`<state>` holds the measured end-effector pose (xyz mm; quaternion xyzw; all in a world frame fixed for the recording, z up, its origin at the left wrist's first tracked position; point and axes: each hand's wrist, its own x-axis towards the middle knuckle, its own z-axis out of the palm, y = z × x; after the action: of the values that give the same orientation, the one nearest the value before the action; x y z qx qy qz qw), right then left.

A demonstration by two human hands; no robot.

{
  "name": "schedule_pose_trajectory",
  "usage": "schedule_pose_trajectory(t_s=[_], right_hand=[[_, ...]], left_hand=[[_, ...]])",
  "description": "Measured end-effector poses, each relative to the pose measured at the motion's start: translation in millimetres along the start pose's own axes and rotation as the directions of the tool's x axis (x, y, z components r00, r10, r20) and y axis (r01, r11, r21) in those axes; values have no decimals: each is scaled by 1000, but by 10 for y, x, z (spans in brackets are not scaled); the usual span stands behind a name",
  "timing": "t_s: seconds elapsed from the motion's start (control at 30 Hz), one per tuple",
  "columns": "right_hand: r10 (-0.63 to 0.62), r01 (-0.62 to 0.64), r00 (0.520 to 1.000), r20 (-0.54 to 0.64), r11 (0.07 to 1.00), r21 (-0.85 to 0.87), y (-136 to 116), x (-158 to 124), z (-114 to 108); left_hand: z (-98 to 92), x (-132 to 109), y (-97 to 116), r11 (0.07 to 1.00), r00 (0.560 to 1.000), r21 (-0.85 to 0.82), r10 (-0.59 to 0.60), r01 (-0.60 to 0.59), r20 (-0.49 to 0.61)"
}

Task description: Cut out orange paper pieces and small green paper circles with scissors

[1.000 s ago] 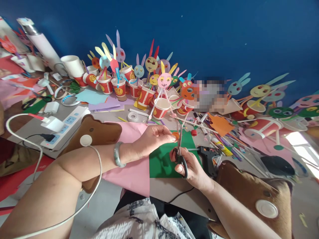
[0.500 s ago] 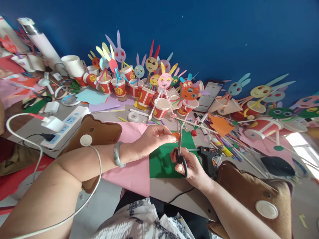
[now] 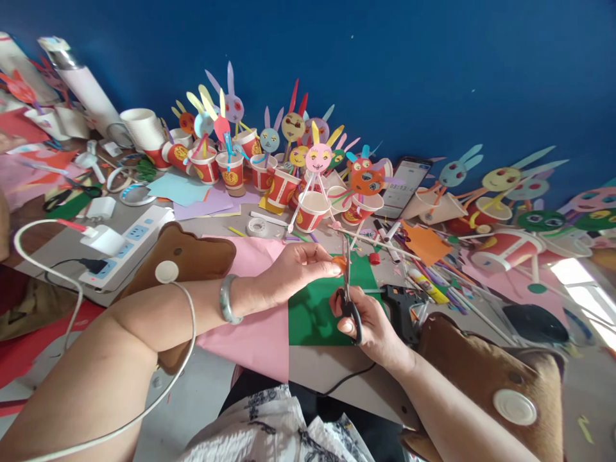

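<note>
My left hand (image 3: 298,269) pinches a small orange paper piece (image 3: 339,262) above the table. My right hand (image 3: 368,324) grips black-handled scissors (image 3: 347,289), whose blades point up and meet the orange piece. Both hands hover over a green paper sheet (image 3: 315,314) that lies partly on a pink sheet (image 3: 255,333). A grey bracelet (image 3: 227,299) circles my left wrist.
Red paper cups with bunny faces (image 3: 308,208) crowd the back of the table before a blue wall. A phone (image 3: 405,187) leans there. A black glue gun (image 3: 402,305), a power strip (image 3: 126,247), tape (image 3: 256,226), markers and brown cushions (image 3: 187,256) surround the hands.
Hands and scissors have hardly moved; the orange piece stays at the blades. The view has shifted slightly.
</note>
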<state>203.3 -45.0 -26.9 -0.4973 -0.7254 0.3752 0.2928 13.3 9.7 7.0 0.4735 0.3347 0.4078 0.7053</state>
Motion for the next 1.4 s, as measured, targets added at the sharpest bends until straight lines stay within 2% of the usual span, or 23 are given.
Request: schedule_pose_trajectory(t_s=[0.97,1.4], right_hand=[[27,-28,999,22,999,26,1,-13,-24],[38,-40,999,36,998,45,11,-14,-24]], left_hand=[[-34,23,-38,999,999,11,51,-51,5],[-59,40,-71,993,993,20,114,-114,20]])
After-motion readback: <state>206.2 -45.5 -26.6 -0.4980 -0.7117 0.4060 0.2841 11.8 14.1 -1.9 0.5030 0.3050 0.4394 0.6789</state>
